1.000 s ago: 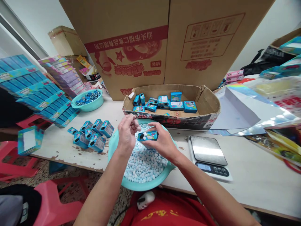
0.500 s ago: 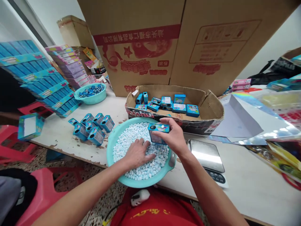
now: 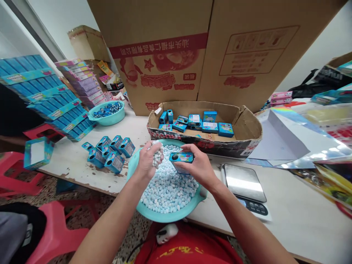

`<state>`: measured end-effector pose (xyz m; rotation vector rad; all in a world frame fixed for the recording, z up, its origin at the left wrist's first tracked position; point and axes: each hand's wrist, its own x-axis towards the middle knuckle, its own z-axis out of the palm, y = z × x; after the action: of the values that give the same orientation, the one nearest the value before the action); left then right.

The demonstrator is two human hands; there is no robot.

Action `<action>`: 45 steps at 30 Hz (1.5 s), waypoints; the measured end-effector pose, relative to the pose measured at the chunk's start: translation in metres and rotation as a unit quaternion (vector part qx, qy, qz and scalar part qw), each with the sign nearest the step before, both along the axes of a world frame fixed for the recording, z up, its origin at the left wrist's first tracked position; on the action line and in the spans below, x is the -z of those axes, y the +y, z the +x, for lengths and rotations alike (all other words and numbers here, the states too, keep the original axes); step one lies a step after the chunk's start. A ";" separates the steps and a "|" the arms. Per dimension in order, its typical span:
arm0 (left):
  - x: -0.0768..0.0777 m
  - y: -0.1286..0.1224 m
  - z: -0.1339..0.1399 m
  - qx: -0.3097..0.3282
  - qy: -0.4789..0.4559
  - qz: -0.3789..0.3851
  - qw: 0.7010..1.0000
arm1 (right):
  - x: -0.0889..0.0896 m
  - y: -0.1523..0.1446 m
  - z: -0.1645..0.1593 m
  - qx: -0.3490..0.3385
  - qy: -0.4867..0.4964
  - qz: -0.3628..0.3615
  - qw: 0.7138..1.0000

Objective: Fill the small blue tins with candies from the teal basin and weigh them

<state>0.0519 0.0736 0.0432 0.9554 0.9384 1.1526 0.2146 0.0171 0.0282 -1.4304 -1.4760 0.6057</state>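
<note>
A wide turquoise basin (image 3: 176,217) holds a heap of small white and pale blue candies (image 3: 167,192). Above its left side, my left hand (image 3: 148,159) is closed around a handful of these candies, some showing between palm and fingers. My right hand (image 3: 202,165) grips a small blue candy box (image 3: 180,158) by its right end, over the basin's upper right. The box has a dark round hole on its top face, turned toward the left hand. Hand and box are apart.
Several blue boxes with dark holes (image 3: 107,153) stand left on the table. Behind the basin is a cut-down carton (image 3: 247,128) with more boxes. A digital scale (image 3: 244,183) lies right. A smaller basin (image 3: 110,119) holds shiny blue pieces; stacked display trays (image 3: 55,97) stand far left.
My left hand has risen from the candies, closing on a handful and moving up and left. The box in my right hand has shifted slightly left and down.
</note>
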 end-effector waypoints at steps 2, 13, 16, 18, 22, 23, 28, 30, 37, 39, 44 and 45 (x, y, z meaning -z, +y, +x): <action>-0.011 0.003 0.007 -0.019 -0.067 0.009 0.998 | 0.000 0.003 -0.012 -0.026 -0.026 -0.006 0.999; -0.020 0.007 0.020 -0.069 -0.104 0.036 0.992 | -0.010 0.005 -0.034 -0.032 -0.058 -0.012 0.998; -0.022 0.005 0.021 -0.070 -0.089 0.047 0.992 | -0.009 0.005 -0.033 -0.033 -0.041 -0.004 0.999; -0.022 0.006 0.023 -0.070 -0.085 0.055 0.992 | -0.008 0.005 -0.031 -0.033 -0.025 0.000 0.999; -0.022 0.007 0.027 -0.071 -0.077 0.072 0.992 | -0.007 0.005 -0.026 -0.017 0.007 0.004 1.000; -0.022 0.007 0.029 -0.068 -0.072 0.069 0.993 | -0.007 0.006 -0.024 -0.014 0.008 0.002 1.000; -0.020 0.007 0.037 -0.049 -0.054 0.074 0.995 | -0.007 0.005 -0.017 -0.013 0.002 -0.004 1.000; -0.018 0.007 0.040 -0.052 -0.043 0.084 0.994 | -0.006 0.004 -0.014 -0.010 0.014 0.002 1.000; -0.017 0.005 0.044 -0.040 -0.031 0.068 0.996 | -0.003 0.001 -0.008 -0.001 0.038 -0.013 0.999; -0.018 0.005 0.047 -0.039 -0.029 0.071 0.996 | -0.004 0.002 -0.009 0.012 0.044 -0.007 0.999; -0.020 0.010 0.054 -0.026 -0.015 0.078 0.997 | -0.006 0.004 -0.014 -0.024 0.001 -0.002 1.000; -0.021 0.010 0.053 -0.025 -0.015 0.074 0.997 | -0.006 0.004 -0.015 -0.025 0.002 -0.007 1.000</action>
<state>0.1052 0.0835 0.0638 1.0355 0.8663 1.2881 0.1997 0.0210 0.0341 -1.4057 -1.5103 0.6506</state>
